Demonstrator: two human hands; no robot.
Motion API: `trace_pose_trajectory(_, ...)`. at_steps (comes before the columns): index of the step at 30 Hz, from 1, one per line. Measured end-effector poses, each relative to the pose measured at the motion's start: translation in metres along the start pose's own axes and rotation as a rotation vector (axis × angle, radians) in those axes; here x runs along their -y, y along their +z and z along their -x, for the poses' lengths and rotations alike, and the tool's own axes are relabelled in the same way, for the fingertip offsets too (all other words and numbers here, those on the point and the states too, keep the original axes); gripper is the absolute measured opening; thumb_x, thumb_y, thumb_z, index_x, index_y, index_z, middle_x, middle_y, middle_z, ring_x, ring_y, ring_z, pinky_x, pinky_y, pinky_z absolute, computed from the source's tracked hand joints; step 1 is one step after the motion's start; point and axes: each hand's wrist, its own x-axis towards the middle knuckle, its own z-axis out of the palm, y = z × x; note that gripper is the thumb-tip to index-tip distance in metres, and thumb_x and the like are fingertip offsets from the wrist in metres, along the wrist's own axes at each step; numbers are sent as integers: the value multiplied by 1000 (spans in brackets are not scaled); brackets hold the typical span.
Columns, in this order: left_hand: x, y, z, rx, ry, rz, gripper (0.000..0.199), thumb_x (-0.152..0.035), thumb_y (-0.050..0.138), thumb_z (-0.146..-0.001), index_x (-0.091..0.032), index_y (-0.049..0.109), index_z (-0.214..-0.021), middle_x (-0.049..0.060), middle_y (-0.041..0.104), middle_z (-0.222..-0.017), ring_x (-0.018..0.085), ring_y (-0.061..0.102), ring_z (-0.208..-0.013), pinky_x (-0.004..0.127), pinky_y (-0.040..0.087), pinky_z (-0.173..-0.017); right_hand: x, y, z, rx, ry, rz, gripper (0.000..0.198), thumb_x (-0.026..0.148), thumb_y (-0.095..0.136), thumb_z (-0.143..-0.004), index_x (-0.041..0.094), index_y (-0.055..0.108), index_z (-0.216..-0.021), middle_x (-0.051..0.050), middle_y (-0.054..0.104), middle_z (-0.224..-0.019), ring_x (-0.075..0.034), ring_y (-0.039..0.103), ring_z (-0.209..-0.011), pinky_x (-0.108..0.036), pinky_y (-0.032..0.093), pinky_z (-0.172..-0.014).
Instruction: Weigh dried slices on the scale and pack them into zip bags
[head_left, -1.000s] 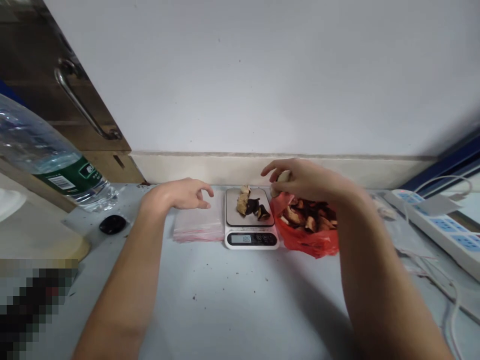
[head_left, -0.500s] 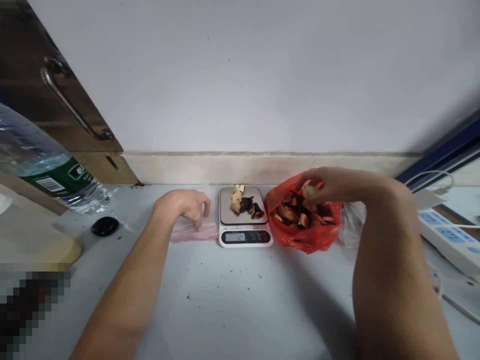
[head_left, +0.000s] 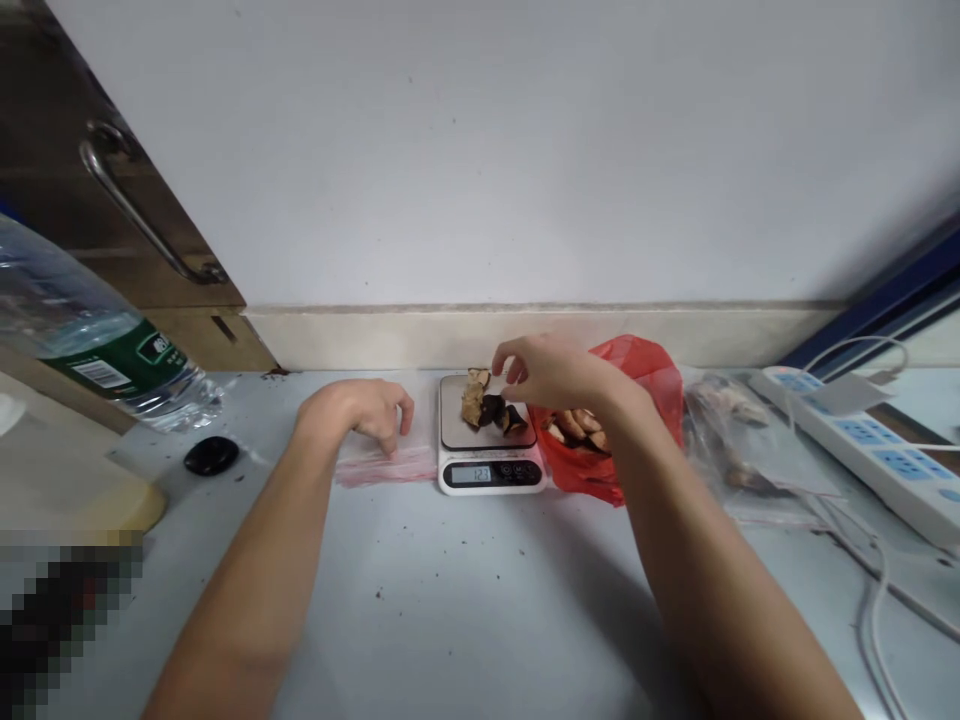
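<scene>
A white kitchen scale (head_left: 491, 478) stands near the wall, its display reading what looks like 123, decimal point unclear. On its steel plate lie several dried mushroom pieces (head_left: 472, 405), some pale and some dark. My right hand (head_left: 536, 365) hovers over the plate's right edge, fingers curved and apart, with nothing visible between them. Beside the scale, a red plastic bag (head_left: 637, 365) gapes with more brownish dried pieces (head_left: 581, 428) inside, partly hidden by my right forearm. My left hand (head_left: 371, 412) rests on clear zip bags (head_left: 382, 466) left of the scale, fingers apart and bent.
A tilted water bottle (head_left: 112, 350) and a black oval object (head_left: 211, 456) are at left. To the right lie clear bags with contents (head_left: 739, 440), a white power strip (head_left: 885, 450) and white cables (head_left: 877, 590). Dark crumbs dot the table (head_left: 465, 620); a wall rises behind.
My right hand has moved left from inside the red bag to above the scale; the pale piece in its fingers no longer shows. The display went from 124 to 123. My left hand stays put.
</scene>
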Motion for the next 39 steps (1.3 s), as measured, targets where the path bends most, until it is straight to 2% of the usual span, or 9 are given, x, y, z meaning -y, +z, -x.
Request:
trace_pose_trajectory(4, 0, -1, 4, -18, 13, 16, 35, -19, 57, -51, -25, 66, -84, -1, 76, -80, 22, 67, -77, 27, 40, -57, -7, 13, -9, 107, 10, 8, 46, 10, 73, -71, 26, 75, -114, -7, 78, -106, -25, 73, -88, -29, 52, -66)
trace_pose_trajectory(9, 0, -8, 14, -23, 18, 53, 39, -18, 51, -49, -24, 64, -85, 0, 76, -82, 24, 68, -82, 28, 41, -61, -11, 13, -12, 90, -1, -36, 25, 6, 69, -72, 22, 77, -90, -4, 78, -87, -20, 71, -74, -27, 49, -60)
trace_pose_trajectory(13, -1, -9, 18, -48, 18, 55, 38, -18, 52, -50, -24, 64, -86, 1, 76, -83, 24, 68, -84, 29, 41, -62, -9, 11, -12, 29, 4, -47, 11, 11, 67, -80, 20, 74, -78, -5, 77, -79, -19, 70, -72, -27, 49, -62)
trace_pose_trajectory(15, -1, -9, 19, -58, 25, 56, 37, -17, 53, -51, -24, 64, -86, 0, 75, -81, 24, 68, -82, 28, 41, -62, -8, 13, -15, -39, 8, -57, 9, 19, 67, -87, 19, 76, -87, -9, 79, -91, -21, 72, -81, -28, 52, -69)
trace_pose_trajectory(19, -1, -8, 19, -60, 46, 52, 34, -17, 54, -54, -25, 64, -86, -1, 75, -79, 22, 67, -79, 27, 40, -60, -3, 23, -23, -129, -40, -106, 31, 21, 64, -94, 18, 72, -123, -13, 74, -131, -24, 70, -111, -33, 53, -93)
trace_pose_trajectory(21, -2, -9, 20, -53, 38, 43, 34, -16, 55, -54, -24, 64, -86, -1, 76, -81, 22, 67, -79, 27, 40, -60, -1, 29, -27, -109, -78, -132, 34, 14, 64, -92, 19, 72, -124, -12, 74, -131, -22, 71, -112, -31, 52, -96)
trace_pose_trajectory(26, -2, -9, 19, -48, 31, 47, 35, -14, 54, -54, -24, 63, -87, -1, 75, -81, 22, 67, -79, 27, 40, -60, -4, 33, -32, -118, -95, -172, 33, 4, 66, -81, 17, 75, -110, -11, 80, -112, -22, 73, -100, -30, 54, -89)
trace_pose_trajectory(32, 9, -10, 22, -99, 91, 71, 30, -17, 57, -62, -23, 62, -91, 1, 72, -84, 20, 66, -79, 26, 42, -61, -13, 8, -15, -243, -159, -315, 29, 11, 62, -85, 15, 75, -111, -10, 78, -110, -18, 70, -92, -30, 55, -87)
trace_pose_trajectory(39, 11, -17, 39, -224, 155, 100, 15, -20, 52, -76, -23, 58, -90, 2, 66, -87, 19, 60, -80, 27, 45, -69, -24, -34, 28, -218, -182, -283, 24, 25, 67, -84, 22, 76, -106, -6, 78, -105, -21, 72, -90, -34, 58, -84)
